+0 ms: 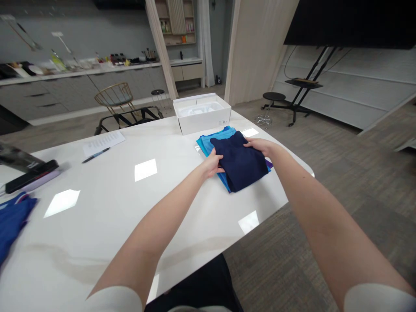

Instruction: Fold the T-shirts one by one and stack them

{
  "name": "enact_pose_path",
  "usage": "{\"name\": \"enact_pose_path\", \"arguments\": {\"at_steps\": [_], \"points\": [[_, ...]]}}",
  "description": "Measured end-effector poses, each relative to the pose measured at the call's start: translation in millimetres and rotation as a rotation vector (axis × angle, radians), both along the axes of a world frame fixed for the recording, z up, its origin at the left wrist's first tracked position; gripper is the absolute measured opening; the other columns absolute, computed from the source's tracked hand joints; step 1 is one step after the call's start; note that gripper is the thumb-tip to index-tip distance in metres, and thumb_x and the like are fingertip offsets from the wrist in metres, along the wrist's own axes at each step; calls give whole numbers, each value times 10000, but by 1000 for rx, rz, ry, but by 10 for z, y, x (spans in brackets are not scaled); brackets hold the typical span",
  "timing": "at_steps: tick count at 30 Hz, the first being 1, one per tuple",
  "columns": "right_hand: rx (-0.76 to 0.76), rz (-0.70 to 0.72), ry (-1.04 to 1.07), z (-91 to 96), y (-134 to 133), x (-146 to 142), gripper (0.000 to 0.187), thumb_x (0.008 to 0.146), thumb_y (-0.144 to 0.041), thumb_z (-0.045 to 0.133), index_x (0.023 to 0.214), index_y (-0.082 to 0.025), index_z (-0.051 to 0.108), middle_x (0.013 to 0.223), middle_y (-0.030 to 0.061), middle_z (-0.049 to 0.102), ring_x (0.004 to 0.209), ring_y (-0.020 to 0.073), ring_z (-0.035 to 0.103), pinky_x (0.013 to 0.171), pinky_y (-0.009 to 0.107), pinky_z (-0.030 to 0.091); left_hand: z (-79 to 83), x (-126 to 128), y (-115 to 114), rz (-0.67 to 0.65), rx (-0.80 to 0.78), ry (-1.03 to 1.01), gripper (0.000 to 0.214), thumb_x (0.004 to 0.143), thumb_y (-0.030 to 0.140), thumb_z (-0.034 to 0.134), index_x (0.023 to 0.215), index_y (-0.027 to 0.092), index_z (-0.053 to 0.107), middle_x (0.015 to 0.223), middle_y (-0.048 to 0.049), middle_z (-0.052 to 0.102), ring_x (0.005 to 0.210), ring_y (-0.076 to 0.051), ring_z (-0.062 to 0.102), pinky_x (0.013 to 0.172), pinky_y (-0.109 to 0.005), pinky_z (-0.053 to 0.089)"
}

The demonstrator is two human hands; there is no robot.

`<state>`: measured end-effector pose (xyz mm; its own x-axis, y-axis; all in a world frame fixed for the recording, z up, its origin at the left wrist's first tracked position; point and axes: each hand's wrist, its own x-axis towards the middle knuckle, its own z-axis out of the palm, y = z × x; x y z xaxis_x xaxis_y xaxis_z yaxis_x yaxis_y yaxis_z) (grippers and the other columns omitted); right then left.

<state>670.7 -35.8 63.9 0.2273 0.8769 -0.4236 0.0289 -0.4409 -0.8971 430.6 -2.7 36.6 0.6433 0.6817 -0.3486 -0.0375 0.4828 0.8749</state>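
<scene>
Head view looks down a white stone tabletop [97,208], with both hands on a folded navy garment [238,162]. The left hand [211,164] grips its near-left edge, and the right hand [260,146] lies across its far-right corner. The hands stay apart, one on each side of the garment, which sits on a stack of blue folded clothes [208,145] with a purple edge [268,164] showing beneath.

Just beyond the stack stands an open white box [201,115] holding a white moulded insert [196,109]. Farther left lie a sheet of paper [103,144] with a dark pen [95,155] beside it. A black phone [32,175] rests on a lilac case [42,180] near the left side, and a crumpled blue garment [13,219] hangs at the table's left edge.

The table's right edge runs close past the stack, with the grey floor [341,173] beyond it. Toward the person, a wide stretch of tabletop lies between the stack and the near edge [208,255]. Past the far edge stand a gold wire chair [114,97] and a black stool [274,96].
</scene>
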Motion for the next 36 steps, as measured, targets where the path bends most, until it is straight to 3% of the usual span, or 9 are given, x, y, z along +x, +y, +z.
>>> {"name": "enact_pose_path", "arguments": {"at_steps": [3,8,13,16,24,27,30,32,36], "points": [[44,18,34,-56,44,67,463,875,-109,598,1308,-265,642,1076,43,786,873,208,753,906,414,611,-18,18,51,-5,57,-33,882,785,98,598,1520,499,317,1325,-29,649,872,-167,706,807,-469,635],[232,-20,24,-21,317,145,483,921,-133,580,1381,-278,599,1085,26,779,893,179,739,938,386,585,20,74,277,120,142,-151,836,746,85,612,1474,436,398,1317,-28,662,958,-189,704,834,-469,628],[95,-92,-276,-220,528,25,450,889,-63,597,1328,-158,630,1079,92,758,820,174,713,909,377,581,-118,122,330,204,111,-5,823,696,82,733,1416,345,433,1271,-82,688,1015,-237,706,853,-489,608],[133,-80,-351,-325,516,-61,476,895,-89,610,1367,-151,587,1116,100,733,844,168,703,878,349,589,-139,91,221,201,157,-10,881,688,101,793,1435,350,398,1335,-89,661,1060,-252,700,853,-475,609],[71,-80,-285,-236,20,-8,684,851,-403,764,1447,-234,472,1062,85,720,818,229,713,743,391,628,-176,-71,-264,101,189,70,1205,772,243,837,1619,440,3,1335,-101,632,1070,-250,687,774,-384,619],[103,-15,-343,-235,-277,-13,643,798,-409,804,1373,-258,559,1098,72,719,902,234,704,841,418,612,-257,-83,-379,41,295,127,951,776,250,836,1574,377,336,1162,-76,666,921,-224,697,690,-334,624],[210,72,-519,-275,-543,-36,436,772,-349,798,1185,-245,704,1171,71,715,1042,245,657,987,438,543,-325,-51,-486,-35,324,165,512,792,249,816,1280,227,660,966,-52,657,753,-182,689,620,-318,628],[253,98,-595,-312,-675,-35,312,782,-310,750,1084,-230,752,1157,61,724,1051,245,639,1018,439,511,-346,-13,-571,-50,277,148,442,803,219,806,1222,176,671,841,-28,643,687,-169,695,618,-319,634],[253,30,-664,-402,-824,14,268,823,-284,640,1037,-201,777,978,45,744,872,213,639,924,415,530,-360,52,-742,-42,174,110,580,836,176,783,1370,140,560,674,15,615,649,-181,725,638,-308,628]]}}
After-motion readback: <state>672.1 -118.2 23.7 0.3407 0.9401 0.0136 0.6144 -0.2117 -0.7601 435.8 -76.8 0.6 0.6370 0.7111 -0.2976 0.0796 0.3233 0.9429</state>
